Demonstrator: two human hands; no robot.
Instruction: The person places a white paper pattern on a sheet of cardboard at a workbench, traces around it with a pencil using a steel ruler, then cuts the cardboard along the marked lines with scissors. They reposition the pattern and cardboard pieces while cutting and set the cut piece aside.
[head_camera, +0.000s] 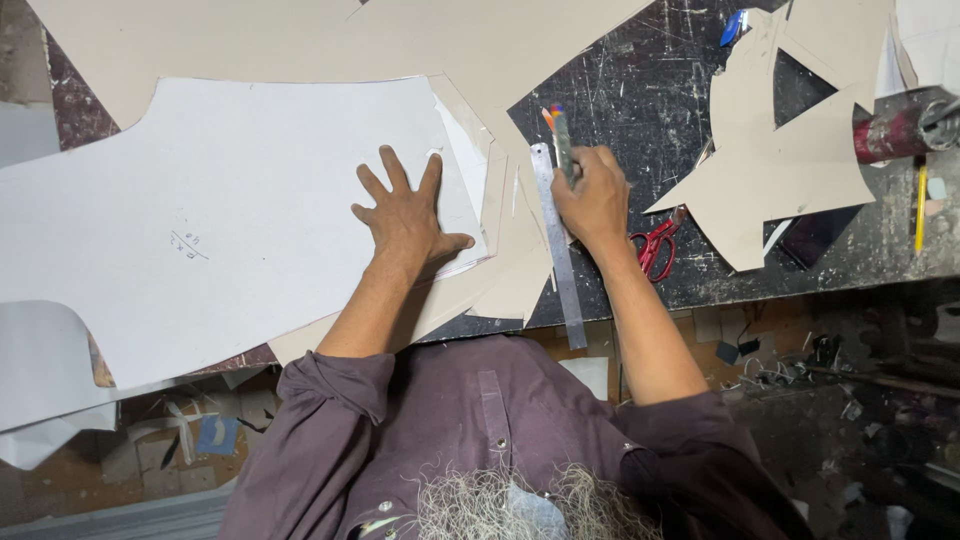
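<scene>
My left hand (405, 212) lies flat with fingers spread on a large white paper pattern piece (220, 210), pressing it onto beige card (330, 40) beneath. My right hand (593, 197) is closed around a pen-like tool (560, 135) with a coloured tip, held just right of the pattern's edge. A long metal ruler (559, 270) lies under that hand, running toward the table's near edge.
Red-handled scissors (655, 245) lie right of my right hand. A cut beige card piece (780, 150) covers the dark scratched table (640, 90) at the right. A red cylinder (895, 132) and yellow pencil (920, 205) sit at the far right. Scraps litter the floor below.
</scene>
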